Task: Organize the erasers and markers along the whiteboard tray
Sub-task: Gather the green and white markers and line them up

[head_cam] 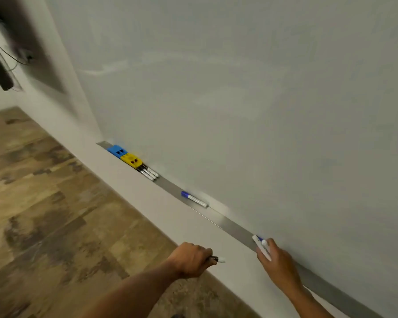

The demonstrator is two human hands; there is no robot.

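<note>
Both hands curl: left gripping one marker, right holding markers.

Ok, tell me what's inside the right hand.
The right hand grips two white markers, one showing a blue end, by the tray. The fingers cover their lower barrels, so any more markers there are hidden.

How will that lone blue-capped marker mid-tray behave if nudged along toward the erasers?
The blue-capped marker looks like a round, rigid barrel, so it will probably roll sideways if pushed off-axis. The tray looks like smooth metal, so it should slide easily lengthwise. It is likely light: the right hand grips two similar markers at once.
</note>
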